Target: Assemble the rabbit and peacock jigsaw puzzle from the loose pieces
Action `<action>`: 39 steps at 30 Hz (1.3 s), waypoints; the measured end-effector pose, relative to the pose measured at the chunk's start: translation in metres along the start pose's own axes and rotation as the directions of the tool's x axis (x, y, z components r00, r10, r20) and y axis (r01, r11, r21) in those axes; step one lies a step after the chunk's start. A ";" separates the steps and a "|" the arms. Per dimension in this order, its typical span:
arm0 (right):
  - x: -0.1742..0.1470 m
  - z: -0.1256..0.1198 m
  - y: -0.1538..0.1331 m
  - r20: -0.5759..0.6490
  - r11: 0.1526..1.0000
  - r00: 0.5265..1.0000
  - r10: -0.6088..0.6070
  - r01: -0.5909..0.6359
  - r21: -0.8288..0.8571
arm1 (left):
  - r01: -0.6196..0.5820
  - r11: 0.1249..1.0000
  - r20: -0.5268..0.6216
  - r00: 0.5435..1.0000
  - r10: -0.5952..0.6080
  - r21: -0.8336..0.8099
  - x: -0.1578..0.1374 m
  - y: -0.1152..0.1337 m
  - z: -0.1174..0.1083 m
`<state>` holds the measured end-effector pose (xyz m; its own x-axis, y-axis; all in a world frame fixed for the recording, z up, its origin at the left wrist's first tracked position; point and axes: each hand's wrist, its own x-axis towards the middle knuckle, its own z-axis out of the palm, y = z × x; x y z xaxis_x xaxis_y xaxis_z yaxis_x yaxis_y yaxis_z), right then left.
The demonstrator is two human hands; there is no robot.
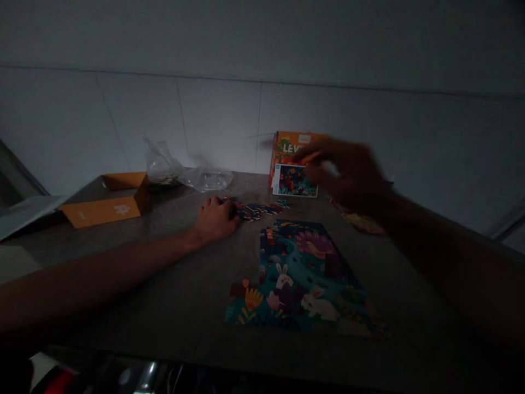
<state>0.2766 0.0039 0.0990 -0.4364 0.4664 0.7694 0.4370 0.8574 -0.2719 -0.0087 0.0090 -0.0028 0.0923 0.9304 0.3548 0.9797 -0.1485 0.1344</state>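
Observation:
A partly assembled jigsaw puzzle (299,273) with white rabbits, flowers and a blue stream lies on the table in front of me. Its upper left edge is uneven. Beyond it is a heap of loose puzzle pieces (262,210). My left hand (217,219) rests at the left end of this heap, fingers bent and apart from the thumb, touching pieces. Raised in the air, my right hand (344,169) is blurred by motion and partly covers the picture card (293,183) and the orange box behind it. Whether its fingers hold anything is unclear.
An orange box (293,145) stands upright against the wall behind the card. An open orange box tray (102,213) sits at the left, beside clear plastic bags (205,178). Flat colourful pieces or cards (365,223) lie under my right forearm. The light is dim.

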 end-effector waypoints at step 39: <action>-0.054 0.077 0.111 0.079 0.865 0.911 0.404 -0.352 -0.359 | -0.784 0.315 -0.020 0.385 0.923 -0.534 -0.013 0.009 -0.016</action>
<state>0.2880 0.0910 -0.0177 -0.2836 0.7886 0.5456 0.8135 0.4991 -0.2985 -0.0038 -0.0103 0.0085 0.9362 0.2142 0.2788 0.1416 -0.9556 0.2586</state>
